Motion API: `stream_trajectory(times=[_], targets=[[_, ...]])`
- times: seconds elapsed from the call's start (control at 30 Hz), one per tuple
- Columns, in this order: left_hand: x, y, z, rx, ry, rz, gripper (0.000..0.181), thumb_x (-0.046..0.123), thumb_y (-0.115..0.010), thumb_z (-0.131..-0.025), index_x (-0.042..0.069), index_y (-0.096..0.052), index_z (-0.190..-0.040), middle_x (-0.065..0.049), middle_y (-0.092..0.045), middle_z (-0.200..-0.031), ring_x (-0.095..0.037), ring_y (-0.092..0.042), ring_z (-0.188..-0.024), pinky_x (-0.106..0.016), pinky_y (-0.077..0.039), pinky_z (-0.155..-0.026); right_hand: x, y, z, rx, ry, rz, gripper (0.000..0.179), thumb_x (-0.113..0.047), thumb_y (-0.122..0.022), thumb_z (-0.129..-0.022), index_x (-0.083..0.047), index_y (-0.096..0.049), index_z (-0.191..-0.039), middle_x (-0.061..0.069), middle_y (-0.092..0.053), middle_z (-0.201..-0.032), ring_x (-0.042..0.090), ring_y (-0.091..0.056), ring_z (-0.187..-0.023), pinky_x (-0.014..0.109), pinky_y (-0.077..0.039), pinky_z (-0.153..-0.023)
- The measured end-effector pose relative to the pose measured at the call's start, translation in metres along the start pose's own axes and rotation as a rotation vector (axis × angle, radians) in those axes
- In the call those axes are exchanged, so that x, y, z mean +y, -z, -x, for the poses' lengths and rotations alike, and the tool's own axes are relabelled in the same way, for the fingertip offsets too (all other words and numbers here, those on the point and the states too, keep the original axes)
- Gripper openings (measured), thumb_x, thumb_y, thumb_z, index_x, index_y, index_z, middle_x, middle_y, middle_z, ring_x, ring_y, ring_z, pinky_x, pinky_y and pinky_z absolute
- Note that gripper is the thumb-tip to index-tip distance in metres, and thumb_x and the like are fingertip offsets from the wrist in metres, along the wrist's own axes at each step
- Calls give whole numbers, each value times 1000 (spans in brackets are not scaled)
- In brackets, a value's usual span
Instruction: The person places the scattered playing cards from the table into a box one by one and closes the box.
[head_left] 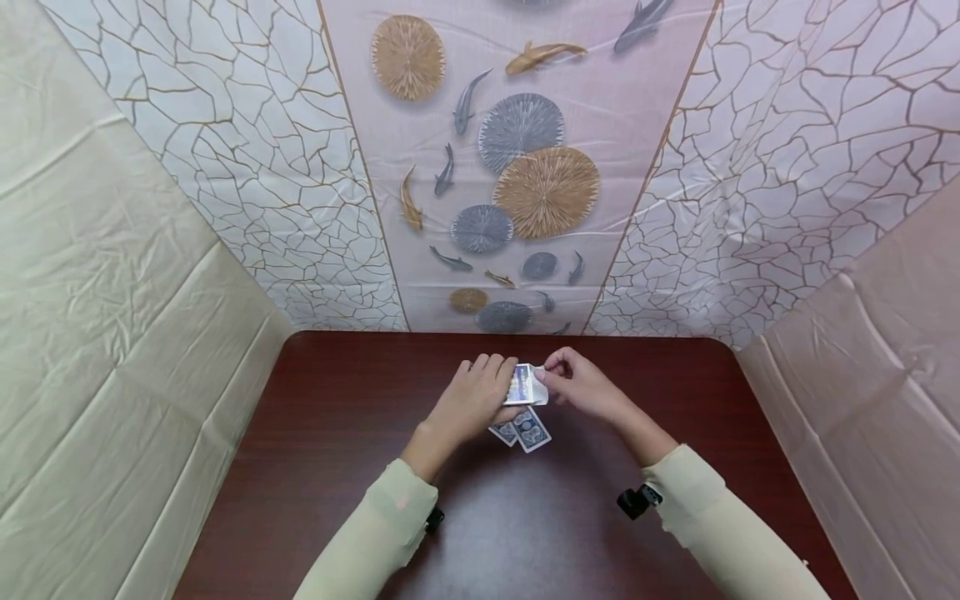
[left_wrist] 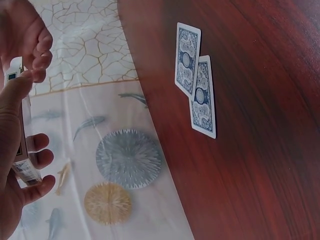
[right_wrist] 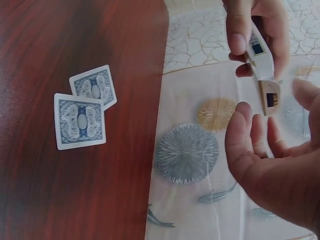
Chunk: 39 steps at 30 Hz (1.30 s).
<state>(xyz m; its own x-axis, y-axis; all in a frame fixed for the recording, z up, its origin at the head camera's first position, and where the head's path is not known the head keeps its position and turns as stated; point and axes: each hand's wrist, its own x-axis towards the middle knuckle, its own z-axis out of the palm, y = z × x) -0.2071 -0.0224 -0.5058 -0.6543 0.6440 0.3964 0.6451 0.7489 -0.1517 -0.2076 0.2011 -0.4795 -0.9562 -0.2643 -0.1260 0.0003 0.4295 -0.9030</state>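
My left hand (head_left: 471,396) grips a card box (head_left: 520,385) with a white, blue-marked face, holding it above the table. Thumb on one side and fingers on the other hold the box (left_wrist: 29,171) in the left wrist view. Its end flap (right_wrist: 270,96) stands folded out in the right wrist view. My right hand (head_left: 588,387) is at that flap, fingertips beside its lower edge and the thumb apart from it. Below lie two blue-backed playing cards, one card (right_wrist: 81,121) partly over the other card (right_wrist: 94,86). The inside of the box is hidden.
The dark red-brown table (head_left: 337,467) meets a patterned cloth backdrop (head_left: 480,167) at its far edge. Pale cloth walls stand on the left (head_left: 112,333) and right (head_left: 855,383). A small black camera (head_left: 640,500) is at the right wrist.
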Motion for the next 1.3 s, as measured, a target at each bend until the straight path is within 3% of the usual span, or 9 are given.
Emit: stream_trajectory(times=[0.27, 0.43, 0.5, 0.63, 0.73, 1.13, 1.3], targets=[[-11, 4, 4, 1, 27, 30, 74, 60, -70, -89, 3, -57, -135, -10, -66, -117, -26, -63, -100, -41, -53, -77, 16, -3, -1, 77, 51, -110, 30, -20, -49, -109, 7, -47, -123, 35, -60, -119, 42, -70, -105, 45, -60, -86], [-17, 7, 7, -1, 41, 43, 74, 61, -70, -89, 3, -56, -133, -11, -65, -114, -27, -62, -99, -41, -52, -76, 32, -8, -7, 119, 22, -123, 31, -21, -51, -109, 7, -50, -122, 33, -62, -117, 41, -70, -105, 56, -57, -91], [-19, 8, 8, 9, 47, 59, 73, 59, -73, -88, 3, -57, -132, -11, -65, -112, -28, -62, -97, -42, -52, -74, 42, -13, -11, 123, -9, -79, 29, -22, -54, -107, 4, -53, -119, 28, -64, -112, 37, -69, -100, 53, -58, -87], [-22, 8, 9, 8, 50, 62, 75, 59, -75, -86, 3, -57, -133, -12, -65, -113, -28, -62, -98, -42, -52, -74, 66, -27, -17, 116, -74, 109, 26, -25, -63, -102, -2, -59, -114, 16, -68, -104, 27, -66, -92, 37, -55, -78], [-22, 8, 10, -8, 53, 53, 77, 60, -74, -87, 3, -56, -135, -12, -65, -116, -28, -62, -101, -42, -52, -76, 81, -36, -20, 112, -118, 249, 28, -28, -68, -99, -4, -61, -112, 12, -72, -103, 22, -66, -91, 33, -51, -77], [-23, 8, 9, -20, 46, 51, 77, 60, -72, -88, 2, -54, -136, -13, -65, -118, -29, -63, -102, -42, -53, -76, 99, -52, -25, 73, -129, 425, 47, -30, -81, -87, 4, -61, -112, 14, -59, -97, 22, -54, -83, 36, -47, -74], [-23, 8, 9, -7, 48, 66, 77, 58, -75, -87, 1, -55, -135, -14, -65, -117, -30, -63, -101, -44, -53, -75, 99, -65, -26, 83, -164, 520, 52, -33, -83, -86, 5, -60, -113, 17, -59, -101, 28, -57, -89, 45, -51, -81]])
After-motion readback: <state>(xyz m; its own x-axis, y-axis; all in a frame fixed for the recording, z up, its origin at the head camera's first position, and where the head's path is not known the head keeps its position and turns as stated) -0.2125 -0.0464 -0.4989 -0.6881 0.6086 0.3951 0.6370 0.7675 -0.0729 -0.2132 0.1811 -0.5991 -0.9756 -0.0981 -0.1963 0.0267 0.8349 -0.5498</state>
